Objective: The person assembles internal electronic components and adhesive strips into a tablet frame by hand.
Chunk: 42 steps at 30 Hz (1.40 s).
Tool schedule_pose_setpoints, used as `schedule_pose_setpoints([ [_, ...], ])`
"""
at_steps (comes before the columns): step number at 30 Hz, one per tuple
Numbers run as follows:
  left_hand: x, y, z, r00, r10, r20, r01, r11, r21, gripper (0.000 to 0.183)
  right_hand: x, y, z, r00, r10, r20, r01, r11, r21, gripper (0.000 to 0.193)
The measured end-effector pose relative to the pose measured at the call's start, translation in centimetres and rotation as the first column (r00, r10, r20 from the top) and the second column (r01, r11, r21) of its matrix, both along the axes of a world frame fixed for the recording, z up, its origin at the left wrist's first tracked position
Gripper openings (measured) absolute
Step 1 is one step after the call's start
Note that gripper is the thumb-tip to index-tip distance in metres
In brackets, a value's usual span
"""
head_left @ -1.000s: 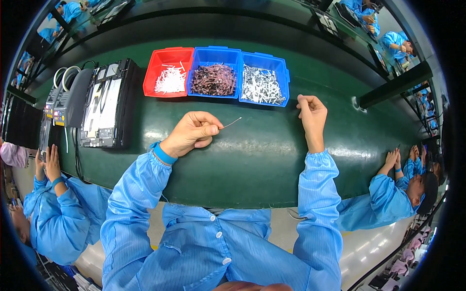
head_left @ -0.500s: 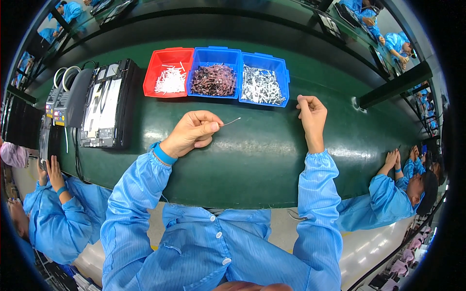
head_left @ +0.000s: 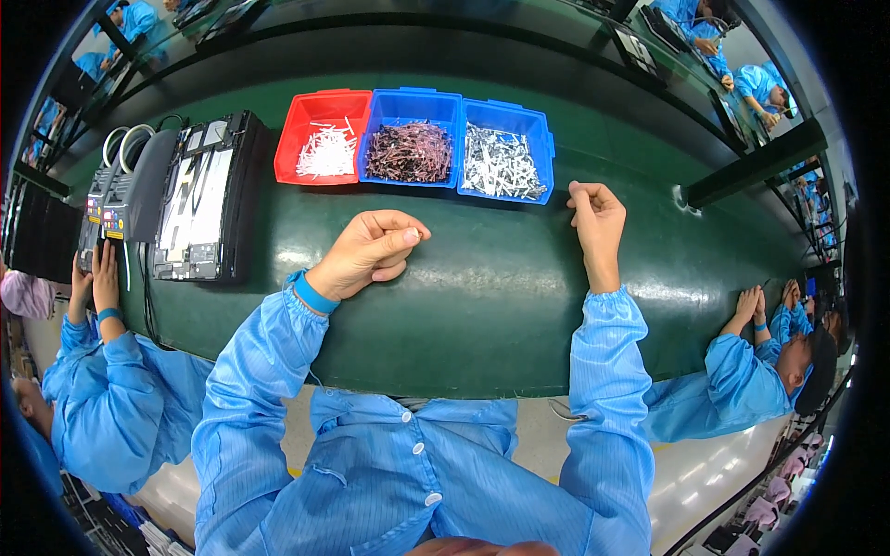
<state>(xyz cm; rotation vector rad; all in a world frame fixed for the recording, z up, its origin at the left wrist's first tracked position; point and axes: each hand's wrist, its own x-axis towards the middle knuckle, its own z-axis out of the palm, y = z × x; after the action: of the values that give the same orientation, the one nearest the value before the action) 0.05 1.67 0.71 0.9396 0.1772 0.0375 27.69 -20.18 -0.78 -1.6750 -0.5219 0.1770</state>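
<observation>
My left hand (head_left: 366, 250), a blue band at its wrist, is closed in a pinch between thumb and forefinger. Only a small white end (head_left: 414, 235) of the thin wire shows at the fingertips; the rest is hidden. To the right, my right hand (head_left: 598, 218) is held above the table with its fingers curled and closed; what they hold, if anything, is too small to make out. Nearest to it is a blue bin (head_left: 549, 148) of white and silver small pieces. A middle blue bin (head_left: 408, 102) holds dark reddish-brown pieces, and a red bin (head_left: 292, 139) holds white strips.
Left of the bins lies a stack of open electronic devices (head_left: 199, 204), beside grey boxes with cables (head_left: 139, 185). The green table (head_left: 445, 324) has a dark frame post (head_left: 756, 162) at right. Co-workers in blue sit at left (head_left: 130, 408) and right (head_left: 742, 380).
The thin white-tipped wire stuck out to the right of my left fingers; now only a white bit shows at them. My hands stay nearly still. The left co-worker's hands moved up toward the grey boxes.
</observation>
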Motion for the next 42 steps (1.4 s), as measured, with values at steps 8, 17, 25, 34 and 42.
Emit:
schedule_pose_setpoints([
  [8, 0.1, 0.0, -0.3, 0.999, 0.002, 0.036, -0.001, 1.0, -0.027, 0.016, 0.0, 0.1, -0.1, 1.0, -0.002, -0.004, 0.002, 1.0, 0.008, 0.019],
  [17, 0.2, -0.1, -0.3, 1.0, 0.024, 0.019, -0.024, 1.0, -0.014, 0.014, 0.0, 0.1, 0.1, 1.0, -0.003, -0.007, 0.003, 1.0, 0.011, 0.018],
  [25, -0.1, -0.3, 0.6, 0.991, 0.089, -0.105, -0.08, 0.993, 0.085, 0.015, -0.6, 0.6, 0.0, 0.998, -0.053, 0.016, 0.054, 0.997, -0.046, 0.015],
  [34, 0.5, -0.4, 0.2, 0.994, 0.067, -0.084, -0.058, 0.992, 0.109, 0.012, 0.3, 0.2, -0.5, 0.996, -0.069, 0.052, 0.071, 0.997, -0.021, 0.017],
  [42, 0.5, -0.6, 0.5, 0.993, 0.07, -0.096, -0.063, 0.995, 0.077, 0.013, 0.3, 0.3, -0.6, 0.996, -0.067, 0.06, 0.07, 0.997, -0.04, 0.018],
])
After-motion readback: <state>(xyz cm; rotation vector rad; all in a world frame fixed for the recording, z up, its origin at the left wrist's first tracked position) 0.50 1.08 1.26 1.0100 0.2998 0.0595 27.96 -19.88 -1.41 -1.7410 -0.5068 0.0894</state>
